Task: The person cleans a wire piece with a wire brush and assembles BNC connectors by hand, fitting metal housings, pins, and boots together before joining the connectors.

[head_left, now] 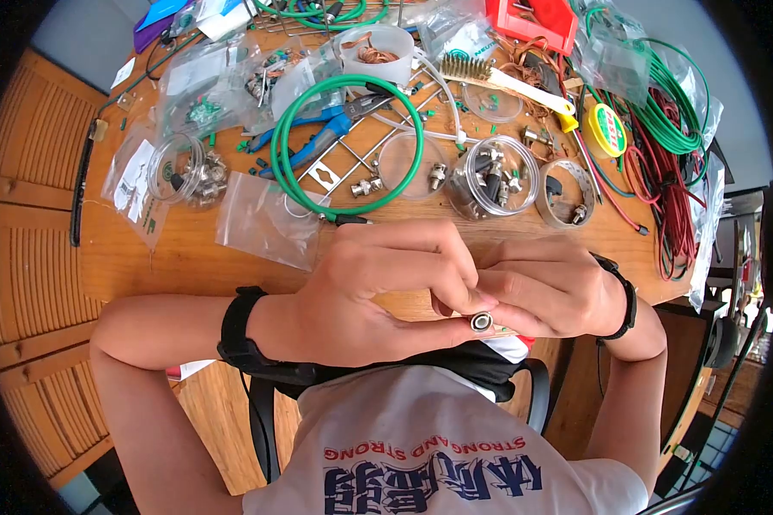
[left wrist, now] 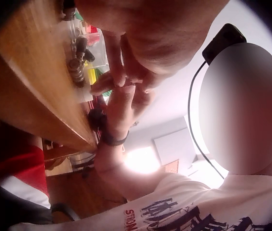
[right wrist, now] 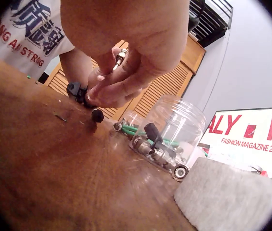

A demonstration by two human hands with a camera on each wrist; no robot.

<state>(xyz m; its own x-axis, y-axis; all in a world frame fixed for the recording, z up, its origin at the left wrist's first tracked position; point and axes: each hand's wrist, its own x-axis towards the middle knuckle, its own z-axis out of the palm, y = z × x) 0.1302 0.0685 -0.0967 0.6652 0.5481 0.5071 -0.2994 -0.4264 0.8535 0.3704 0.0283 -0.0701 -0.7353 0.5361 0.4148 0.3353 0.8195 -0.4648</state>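
BNC connector (head_left: 482, 322): small, silver metal, cylindrical, pinched in midair. In head view I see round open end facing me, at 4 o'clock from centre; right wrist view shows narrow tip pointing to 7 o'clock.

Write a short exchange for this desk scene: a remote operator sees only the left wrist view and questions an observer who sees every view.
Operator: What is held where the left hand meets the right hand?
Observer: A metal connector, its round end showing in the head view.
Operator: Any cutting tool about?
Observer: Yes, blue-handled cutters, partly under the coiled green cable.
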